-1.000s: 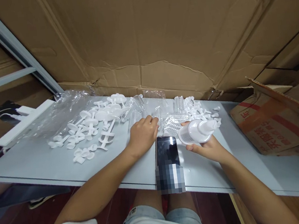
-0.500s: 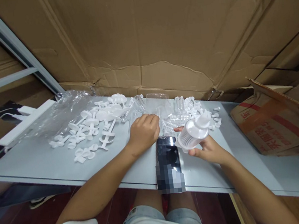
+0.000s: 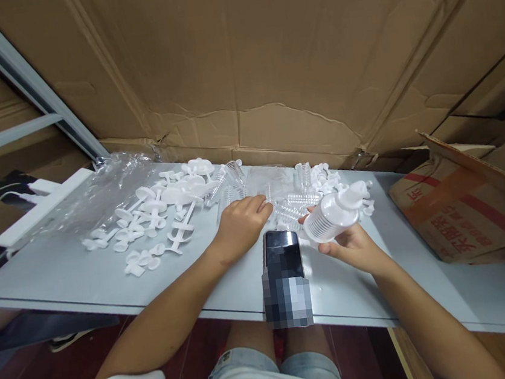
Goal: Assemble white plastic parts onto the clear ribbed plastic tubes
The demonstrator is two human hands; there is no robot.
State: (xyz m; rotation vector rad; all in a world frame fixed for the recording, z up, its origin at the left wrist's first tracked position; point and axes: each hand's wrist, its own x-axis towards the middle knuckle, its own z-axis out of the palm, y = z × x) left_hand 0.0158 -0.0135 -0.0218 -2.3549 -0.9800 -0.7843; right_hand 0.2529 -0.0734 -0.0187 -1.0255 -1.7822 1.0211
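My right hand [image 3: 353,248] is wrapped round a white bottle [image 3: 331,217] with a ribbed body and a narrow nozzle. The bottle leans, its nozzle pointing to the upper right, above the table beside a phone [image 3: 282,250]. My left hand [image 3: 244,222] rests at the middle of the table, back of the hand up, fingers bent and close together. Its fingertips are partly hidden, and what they hold, if anything, does not show. Clear ribbed plastic cylinders [image 3: 289,214] lie between the two hands.
White plastic plunger-like pieces [image 3: 180,237] are heaped on the left, near a crumpled clear bag [image 3: 115,181] and a white power strip [image 3: 45,207]. Small white parts [image 3: 324,178] lie at the back right. An open cardboard box [image 3: 460,214] stands at the right, cardboard sheets [image 3: 229,64] behind.
The bottle in my right hand has shifted slightly up and to the right. The small white end at its lower left no longer shows clearly. My left hand has barely moved.
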